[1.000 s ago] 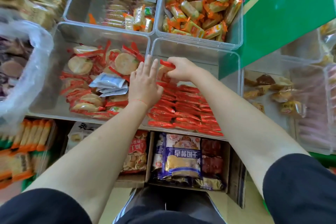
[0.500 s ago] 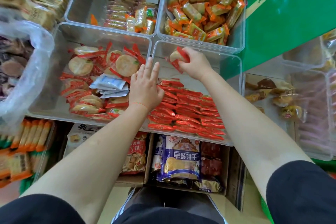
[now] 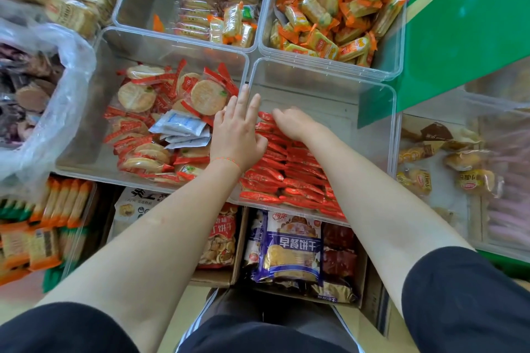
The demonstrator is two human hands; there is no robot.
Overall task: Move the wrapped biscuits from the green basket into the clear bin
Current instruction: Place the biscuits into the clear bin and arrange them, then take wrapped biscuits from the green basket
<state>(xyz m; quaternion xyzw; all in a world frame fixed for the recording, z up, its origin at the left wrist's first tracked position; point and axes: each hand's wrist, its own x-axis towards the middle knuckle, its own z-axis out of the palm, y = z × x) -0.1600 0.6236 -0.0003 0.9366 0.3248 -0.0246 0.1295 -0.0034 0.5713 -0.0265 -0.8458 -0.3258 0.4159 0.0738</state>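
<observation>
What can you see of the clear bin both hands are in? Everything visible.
The clear bin is a transparent, rounded-corner plastic tub, open-topped, sitting level among similar bins. Red-wrapped biscuits stand packed in rows filling its near half; the far half shows bare floor. The right hand reaches into the rows, and the left hand lies over its left wall.

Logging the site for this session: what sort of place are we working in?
Probably a shop's loose-snack display: clear plastic bins of individually wrapped biscuits, a green signboard, and cardboard cartons of bagged biscuits stored underneath.
</observation>
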